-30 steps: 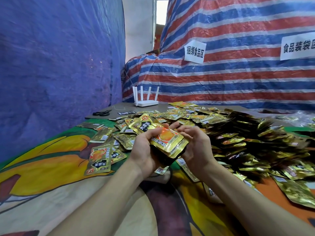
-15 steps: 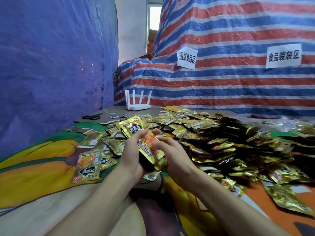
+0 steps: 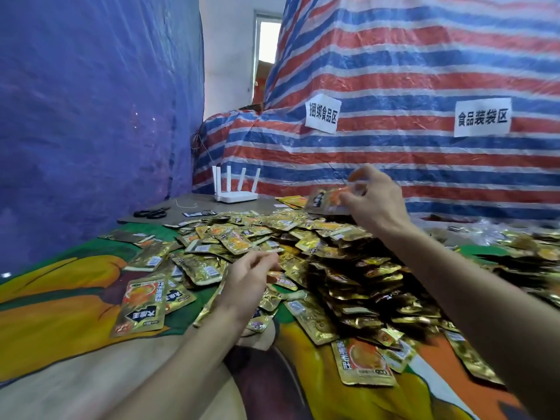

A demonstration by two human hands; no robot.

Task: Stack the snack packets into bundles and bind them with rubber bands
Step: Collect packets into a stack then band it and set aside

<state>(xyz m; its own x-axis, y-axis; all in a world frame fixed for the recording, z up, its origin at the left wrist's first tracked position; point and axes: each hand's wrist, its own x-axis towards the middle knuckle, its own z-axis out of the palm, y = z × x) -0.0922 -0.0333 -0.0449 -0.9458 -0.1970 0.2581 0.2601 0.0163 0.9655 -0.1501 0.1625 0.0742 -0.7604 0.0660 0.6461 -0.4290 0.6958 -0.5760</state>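
Observation:
A big heap of gold foil snack packets (image 3: 348, 268) covers the middle and right of the table. My right hand (image 3: 375, 201) is stretched out above the far side of the heap. It grips a small stack of packets (image 3: 325, 201), blurred by motion. No rubber band can be made out on the stack. Low over the near left edge of the heap hangs my left hand (image 3: 251, 277), fingers loosely curled and holding nothing. Loose packets (image 3: 142, 304) lie face up to its left.
A colourful printed cloth (image 3: 54, 316) covers the table. Black scissors (image 3: 151, 212) and a white router (image 3: 238, 189) stand at the far left end. A blue tarp wall rises on the left, and a striped tarp with two paper signs hangs behind.
Both hands held the stack together close to me. Now my right hand has carried it up and away over the heap, and my left hand has let go.

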